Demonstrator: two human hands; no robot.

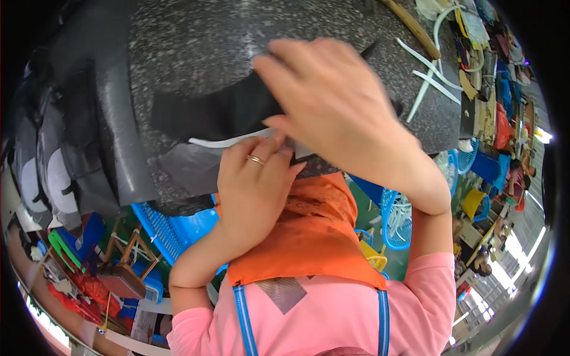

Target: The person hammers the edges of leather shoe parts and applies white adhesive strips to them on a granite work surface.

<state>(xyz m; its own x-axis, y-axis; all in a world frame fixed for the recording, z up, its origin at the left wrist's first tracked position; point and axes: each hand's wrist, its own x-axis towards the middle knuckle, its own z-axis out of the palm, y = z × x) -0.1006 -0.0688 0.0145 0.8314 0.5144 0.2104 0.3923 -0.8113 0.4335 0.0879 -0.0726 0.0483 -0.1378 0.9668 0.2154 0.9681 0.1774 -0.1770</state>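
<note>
A black sheet of pliable material (217, 110) lies on the dark speckled tabletop in front of me. Along its near edge runs a thin, curved white strip (217, 143), partly hidden by my fingers. My left hand (252, 178), with a ring on one finger, is closed at the strip's right part, its fingertips pressing on strip and sheet. Over the sheet's right part is my right hand (335, 98), slightly blurred, thumb and fingers apart. Whether its palm touches the sheet is hidden. Under my left hand lies a greyish, shiny sheet (184, 169) near the table's edge.
Several loose white strips (423, 95) and a wooden stick (414, 26) lie at the table's right. Dark sheets and cut pieces (116, 118) are stacked at the left. Below the table stand blue baskets (395, 228) and a wooden stool (122, 279). An orange apron (309, 249) covers my lap.
</note>
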